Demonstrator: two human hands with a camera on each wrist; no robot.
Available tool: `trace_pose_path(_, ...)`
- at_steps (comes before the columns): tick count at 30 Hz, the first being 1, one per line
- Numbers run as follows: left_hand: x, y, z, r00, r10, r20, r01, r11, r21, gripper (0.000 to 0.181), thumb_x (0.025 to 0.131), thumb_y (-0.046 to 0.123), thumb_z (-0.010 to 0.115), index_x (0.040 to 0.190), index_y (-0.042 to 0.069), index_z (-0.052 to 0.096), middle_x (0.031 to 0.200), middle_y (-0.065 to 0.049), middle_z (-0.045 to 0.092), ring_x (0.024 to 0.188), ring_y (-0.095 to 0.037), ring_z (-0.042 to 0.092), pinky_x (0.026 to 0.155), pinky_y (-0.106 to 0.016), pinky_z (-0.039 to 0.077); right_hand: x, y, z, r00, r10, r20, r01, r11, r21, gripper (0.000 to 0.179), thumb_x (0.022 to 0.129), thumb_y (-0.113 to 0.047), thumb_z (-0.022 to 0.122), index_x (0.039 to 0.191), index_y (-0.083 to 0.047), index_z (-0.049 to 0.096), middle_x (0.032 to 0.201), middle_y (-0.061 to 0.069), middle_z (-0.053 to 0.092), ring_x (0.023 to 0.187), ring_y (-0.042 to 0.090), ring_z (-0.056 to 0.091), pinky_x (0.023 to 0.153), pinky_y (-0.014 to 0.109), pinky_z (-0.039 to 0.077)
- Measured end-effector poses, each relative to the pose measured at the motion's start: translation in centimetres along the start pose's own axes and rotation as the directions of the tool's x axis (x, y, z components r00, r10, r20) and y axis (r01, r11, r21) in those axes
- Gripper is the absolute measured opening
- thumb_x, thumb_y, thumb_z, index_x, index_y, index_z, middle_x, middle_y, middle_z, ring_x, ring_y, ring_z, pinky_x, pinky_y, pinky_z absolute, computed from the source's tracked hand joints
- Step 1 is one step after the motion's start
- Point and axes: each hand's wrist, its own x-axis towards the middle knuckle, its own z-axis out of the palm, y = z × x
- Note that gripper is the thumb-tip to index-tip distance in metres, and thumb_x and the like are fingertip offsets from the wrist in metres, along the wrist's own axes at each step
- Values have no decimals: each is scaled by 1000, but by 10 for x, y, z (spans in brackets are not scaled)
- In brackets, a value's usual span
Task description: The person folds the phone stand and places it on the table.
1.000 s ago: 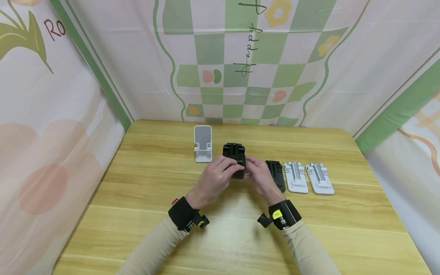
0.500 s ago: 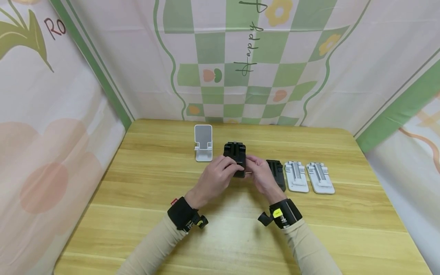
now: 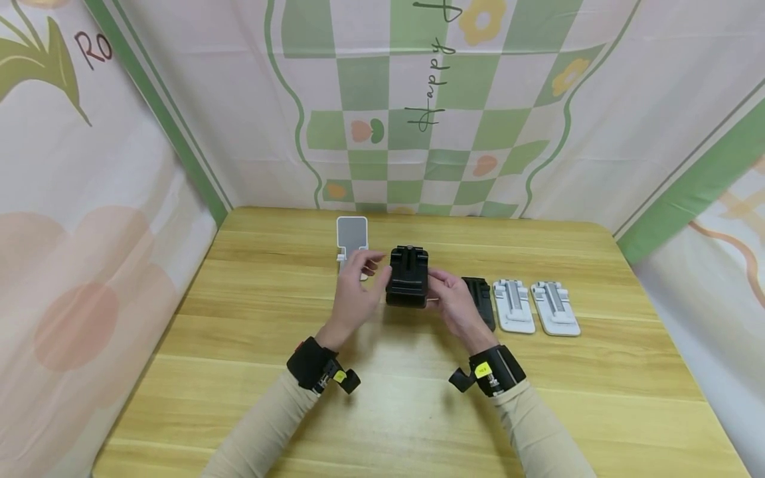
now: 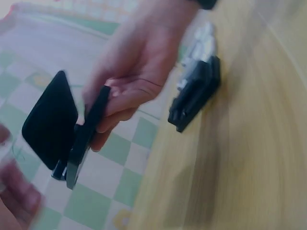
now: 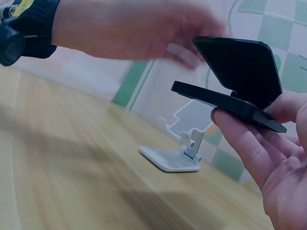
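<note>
A black folding phone stand (image 3: 409, 273) is held above the table by my right hand (image 3: 457, 307), which pinches its right edge. In the right wrist view, fingers lie under the stand's base and the thumb is on its near end. The upper plate (image 5: 242, 64) is swung up at an angle from the base. To the left of the stand, my left hand (image 3: 354, 300) has its fingers spread and loosely bent, with nothing in them. Its thumb tip is close to the stand's left edge; whether they touch, I cannot tell.
An unfolded white phone stand (image 3: 352, 232) stands upright at the back, partly hidden behind my left hand. Right of my right hand lie a folded black stand (image 3: 480, 295) and two folded white stands, one (image 3: 514, 307) beside the other (image 3: 556, 309), on the wooden table (image 3: 382, 411).
My left hand has let go of the black phone stand and moved left and slightly away from me, its fingers spreading. My right hand keeps its hold, almost in the same place.
</note>
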Motion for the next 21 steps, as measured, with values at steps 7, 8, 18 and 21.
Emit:
trace_pose_path(7,2,-8,1,824,-535,186,565,794,-222,49,94,36,55,126,-1,54,113,-14,60,92,-24,61,79,-37,55,-1,3,0,1000,3,-1,-3,1000,-2,39,96,-21,54,126,4,53,99,0,72,78,15,66,60,25,55)
trace_pose_path(8,2,-9,1,789,-574,220,614,754,-235,52,94,39,54,127,0,53,114,-14,60,93,-25,61,81,-38,54,-1,3,0,1000,6,-1,-6,1000,-8,40,96,-21,54,127,4,52,99,-1,72,78,15,66,60,25,55)
trace_pose_path(18,2,-12,3,607,-647,462,795,489,-360,60,89,47,56,126,0,54,119,-11,54,102,-22,53,93,-41,45,-3,3,3,1000,23,7,-23,1000,-11,44,96,-22,54,129,7,49,99,-1,72,78,14,65,61,24,54)
trace_pose_path(21,1,-13,4,602,-643,473,798,457,-394,51,91,39,57,124,-1,55,115,-10,56,98,-20,54,89,-38,46,-3,3,3,1000,26,14,-26,1000,-5,46,96,-21,53,131,9,47,101,0,71,79,14,65,61,24,54)
